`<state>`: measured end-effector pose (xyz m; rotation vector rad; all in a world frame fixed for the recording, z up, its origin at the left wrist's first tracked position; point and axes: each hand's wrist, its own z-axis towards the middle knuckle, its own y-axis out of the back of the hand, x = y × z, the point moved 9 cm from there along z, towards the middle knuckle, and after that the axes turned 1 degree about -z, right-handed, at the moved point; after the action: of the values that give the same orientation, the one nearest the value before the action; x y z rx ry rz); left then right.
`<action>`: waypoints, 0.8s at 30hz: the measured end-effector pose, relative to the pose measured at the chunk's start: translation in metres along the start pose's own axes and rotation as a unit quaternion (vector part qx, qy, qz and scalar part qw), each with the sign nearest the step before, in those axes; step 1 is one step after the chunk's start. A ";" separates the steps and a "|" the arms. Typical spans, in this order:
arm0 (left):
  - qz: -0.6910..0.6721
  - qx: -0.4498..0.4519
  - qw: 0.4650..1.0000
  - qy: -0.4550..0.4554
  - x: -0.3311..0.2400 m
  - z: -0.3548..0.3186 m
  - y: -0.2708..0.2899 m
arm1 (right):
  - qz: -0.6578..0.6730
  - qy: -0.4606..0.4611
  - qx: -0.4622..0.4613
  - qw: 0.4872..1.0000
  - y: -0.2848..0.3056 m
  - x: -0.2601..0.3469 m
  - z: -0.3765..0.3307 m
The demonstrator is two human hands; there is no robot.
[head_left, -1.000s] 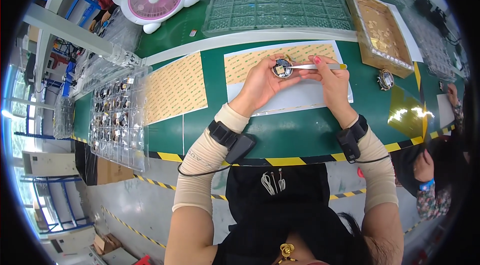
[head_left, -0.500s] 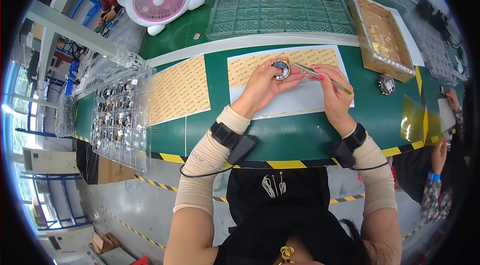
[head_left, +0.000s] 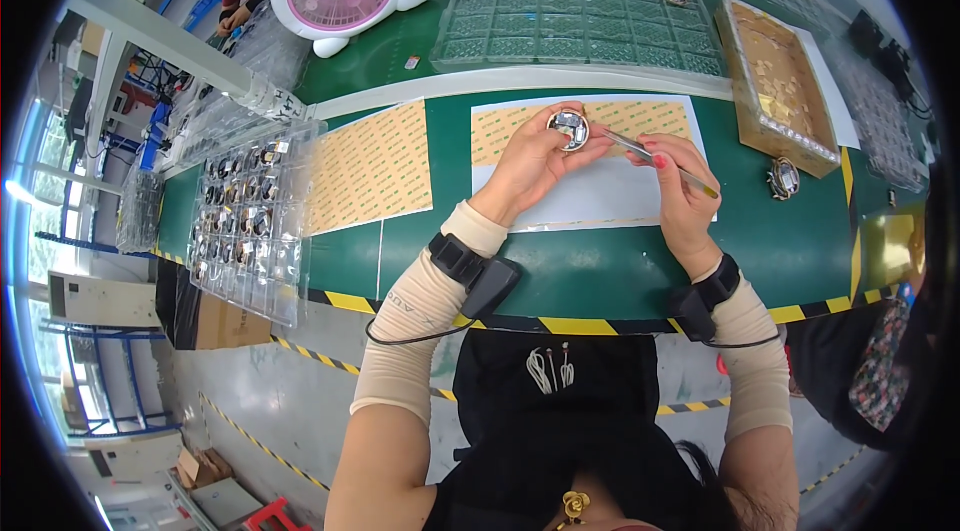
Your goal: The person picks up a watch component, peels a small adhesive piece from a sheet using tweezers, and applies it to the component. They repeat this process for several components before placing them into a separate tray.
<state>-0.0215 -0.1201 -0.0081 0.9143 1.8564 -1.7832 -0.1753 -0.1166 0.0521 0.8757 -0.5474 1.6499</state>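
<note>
Head view: what could go wrong, taken from the largest thing down?

Beneath the 2 hands, the tan-and-white sheet (head_left: 490,129) could be shifted or creased if it were caught by a lowered hand.

And the tool?

The tweezers (head_left: 640,149) are pinched between thumb and fingers of the right hand (head_left: 682,177), and are slanted toward the left hand (head_left: 528,165). If they were let slip, the round part (head_left: 568,131) could be scratched by the tips. Whether anything is gripped by the tips cannot be told.

Where is that round part held?

At the left hand's thumb and fingers, where it is pinched above the sheet; by a loosened pinch it could be tipped or dropped.

What has been changed since 1.0 s ago?

Far to the right of the right hand, a floral sleeve (head_left: 880,386) is seen, but the co-worker's hand is no longer made out. The tweezers, then laid across the round part, have been drawn off its right side. The round part is kept in the left hand.
</note>
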 end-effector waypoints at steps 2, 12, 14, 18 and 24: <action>-0.005 -0.026 1.000 0.000 0.000 0.001 0.006 | -0.023 0.017 0.009 1.000 -0.001 0.001 -0.001; 0.023 -0.016 1.000 -0.011 -0.003 -0.001 0.006 | -0.059 0.043 0.025 0.997 -0.005 0.010 -0.001; 0.044 -0.012 0.999 -0.018 -0.003 -0.001 0.005 | -0.014 0.013 0.002 1.000 -0.004 0.006 -0.001; 0.079 0.062 0.995 0.013 0.000 -0.005 -0.009 | 0.025 -0.029 -0.073 0.997 0.014 -0.003 0.002; 0.099 0.060 0.992 0.055 0.011 -0.009 -0.016 | -0.046 -0.076 -0.042 0.995 0.022 -0.007 0.005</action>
<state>-0.0385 -0.1088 -0.0032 1.2183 1.6697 -1.7691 -0.1947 -0.1310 0.0517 0.9550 -0.6666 1.4758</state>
